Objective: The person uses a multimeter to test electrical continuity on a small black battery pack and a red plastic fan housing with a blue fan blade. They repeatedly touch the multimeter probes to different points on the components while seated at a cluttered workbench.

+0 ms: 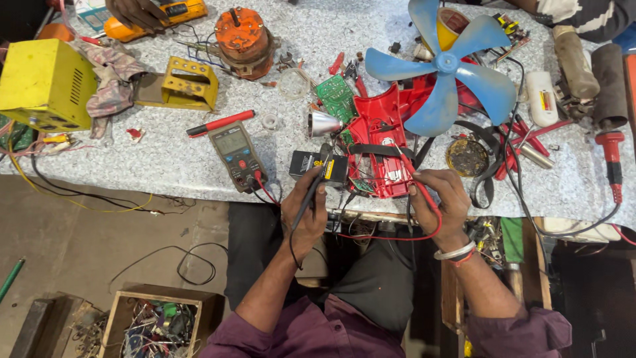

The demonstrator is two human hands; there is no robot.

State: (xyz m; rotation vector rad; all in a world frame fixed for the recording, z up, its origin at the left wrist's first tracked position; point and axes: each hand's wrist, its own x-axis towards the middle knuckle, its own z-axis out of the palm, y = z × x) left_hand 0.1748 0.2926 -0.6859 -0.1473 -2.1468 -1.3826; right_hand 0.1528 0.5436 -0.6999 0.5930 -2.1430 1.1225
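Note:
My left hand (306, 215) grips a black test probe (318, 178) whose tip points at a small black block (317, 166) at the table's front edge. My right hand (442, 202) holds a red test probe (409, 169), its tip on the opened red plastic housing (381, 142) of a small fan. Red and black leads run from both probes to a grey multimeter (237, 154) lying left of my left hand. A blue fan blade (447, 66) sits behind the housing. A green circuit board (336, 98) lies by it.
On the speckled worktop (165, 159) are a yellow metal box (45, 83), a yellow bracket (185, 83), an orange motor (242, 36), a red-handled tool (222, 122) and a soldering iron (613, 152). Another person's hand (136, 12) rests at the far edge. A crate of parts (156, 325) stands on the floor.

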